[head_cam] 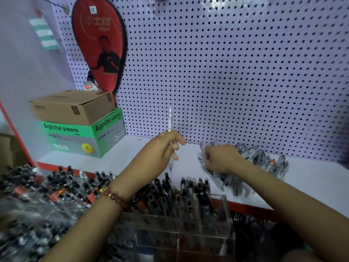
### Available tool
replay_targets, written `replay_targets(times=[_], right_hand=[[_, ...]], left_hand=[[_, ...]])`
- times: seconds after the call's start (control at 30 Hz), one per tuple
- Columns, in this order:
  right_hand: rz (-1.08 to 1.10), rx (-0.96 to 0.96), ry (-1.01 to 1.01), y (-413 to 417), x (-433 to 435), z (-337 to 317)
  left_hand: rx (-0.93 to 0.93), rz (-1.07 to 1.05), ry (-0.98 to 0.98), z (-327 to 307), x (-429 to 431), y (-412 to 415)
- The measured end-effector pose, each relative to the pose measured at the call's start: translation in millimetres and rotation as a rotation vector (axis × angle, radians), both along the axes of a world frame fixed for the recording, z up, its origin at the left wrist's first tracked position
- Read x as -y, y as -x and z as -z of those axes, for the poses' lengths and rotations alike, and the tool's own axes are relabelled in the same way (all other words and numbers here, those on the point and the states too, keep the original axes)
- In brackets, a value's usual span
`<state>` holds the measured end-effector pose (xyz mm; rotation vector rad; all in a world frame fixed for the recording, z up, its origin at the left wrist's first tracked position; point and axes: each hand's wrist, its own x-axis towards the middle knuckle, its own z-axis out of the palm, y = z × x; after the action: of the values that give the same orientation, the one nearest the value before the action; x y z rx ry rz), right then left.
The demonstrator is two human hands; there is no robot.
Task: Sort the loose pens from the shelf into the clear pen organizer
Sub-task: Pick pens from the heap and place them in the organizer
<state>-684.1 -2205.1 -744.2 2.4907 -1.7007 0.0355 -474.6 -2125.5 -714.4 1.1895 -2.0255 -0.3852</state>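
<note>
A clear pen (pixel 170 127) is held nearly upright, tip down, pinched between the thumb and curled fingers of the left hand (pixel 162 148) above the shelf (pixel 122 157). The right hand (pixel 223 157) is laid on the pile (pixel 264 161) of loose pens by the pegboard (pixel 226 72), fingers bent down among them; whether one is gripped cannot be told through the blur. The organizer (pixel 170 241) stands below the shelf's front edge, crowded with standing pens.

The held pen is best lowered tip first into a compartment of like pens where room is left, not forced between packed ones. From the pile one pen at a time should be drawn, with the rest steadied so none roll off.

"Agnite" and 安格耐特 can be read on the green box (pixel 81 137). The writing on the carton (pixel 73 108) and the red case (pixel 100 44) is too blurred to be read
</note>
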Motion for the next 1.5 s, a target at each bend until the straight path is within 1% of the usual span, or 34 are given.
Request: replay_targets(times=[0.07, 0.13, 0.2, 0.23, 0.27, 0.33, 0.37, 0.4, 0.43, 0.47, 0.5, 0.57, 0.6, 0.77, 0.87, 0.9, 0.93, 0.97, 1.0, 1.07, 1.1, 1.13, 1.2, 1.27, 1.37, 1.5], right_hand=[[0.029, 0.093, -0.008, 2.0, -1.1, -3.5], [0.061, 0.207, 0.041, 4.7, -3.6, -8.4], [0.099, 0.384, 0.044, 6.5, -5.7, -16.7], [0.120, 0.551, -0.004, 6.5, -7.1, -23.1], [0.139, 0.778, -0.097, 5.4, -11.4, -32.1], [0.115, 1.262, -0.378, -2.3, -26.9, -54.1], [0.046, 1.457, -0.518, -8.2, -37.5, -65.4], [-0.031, 1.596, -0.619, -15.3, -49.5, -75.5], [-0.106, 1.655, -0.670, -22.4, -60.9, -83.3], [-0.171, 1.638, -0.672, -29.7, -71.6, -89.2], [-0.221, 1.564, -0.630, -37.2, -81.6, -93.4], [-0.285, 1.339, -0.480, -51.8, -99.3, -96.1], [-0.303, 1.241, -0.417, -59.3, -107.5, -95.8], [-0.428, 0.937, -0.235, -94.0, -148.7, -81.1], [-0.451, 0.611, -0.055, -105.1, -164.7, -69.5], [-0.443, 0.540, -0.008, -107.6, -169.3, -67.8], [-0.440, 0.535, 0.008, -110.0, -172.5, -66.3], [-0.451, 0.597, -0.016, -113.3, -175.7, -65.4], [-0.466, 0.712, -0.082, -117.5, -178.4, -64.5], [-0.501, 0.967, -0.289, -125.1, -183.1, -62.3], [-0.534, 1.041, -0.366, -128.9, -185.0, -60.0], [-0.580, 1.052, -0.397, -133.0, -187.7, -56.2], [-0.663, 0.955, -0.349, -141.7, -193.5, -43.3], [-0.685, 0.827, -0.256, -148.3, -199.9, -33.7], [-0.641, 0.659, -0.086, -155.0, -200.1, -26.8], [-0.515, 0.481, -0.005, -160.0, -193.0, -18.5]], left_hand=[[0.005, -0.003, 0.008, 0.6, 0.3, -0.6], [0.004, -0.009, 0.019, 1.3, 1.2, -1.0], [-0.011, -0.014, 0.046, 0.9, 1.9, -1.0], [-0.026, -0.015, 0.066, -0.8, 1.7, -0.5], [-0.045, -0.020, 0.088, -2.6, 1.1, -0.3], [-0.101, -0.031, 0.123, -6.9, -1.7, -0.8], [-0.152, -0.031, 0.133, -9.1, -3.4, -1.5], [-0.227, -0.026, 0.132, -11.3, -4.9, -2.5], [-0.322, -0.019, 0.120, -14.1, -6.3, -3.3], [-0.428, -0.015, 0.106, -17.8, -8.0, -4.4], [-0.532, -0.012, 0.091, -22.5, -10.8, -5.8], [-0.685, -0.004, 0.073, -34.5, -22.1, -8.2], [-0.717, 0.001, 0.070, -39.9, -30.6, -10.5], [-0.712, 0.010, 0.057, -43.2, -81.3, -36.5], [-0.743, -0.001, 0.017, -30.2, -109.2, -54.9], [-0.745, -0.006, 0.007, -24.9, -118.0, -60.8], [-0.734, -0.015, -0.002, -19.3, -126.1, -66.6], [-0.707, -0.019, -0.014, -13.7, -133.8, -72.3], [-0.668, -0.014, -0.031, -8.0, -140.9, -77.0], [-0.587, 0.020, -0.089, 3.6, -153.1, -84.0], [-0.558, 0.042, -0.124, 9.8, -158.1, -86.0], [-0.541, 0.056, -0.158, 16.3, -162.0, -88.0], [-0.513, 0.051, -0.203, 29.5, -168.7, -92.4], [-0.456, 0.005, -0.203, 39.8, -172.8, -99.1], [-0.384, -0.120, -0.193, 51.2, -175.9, -115.2], [-0.201, -0.350, -0.128, 63.5, -177.0, -139.6]])
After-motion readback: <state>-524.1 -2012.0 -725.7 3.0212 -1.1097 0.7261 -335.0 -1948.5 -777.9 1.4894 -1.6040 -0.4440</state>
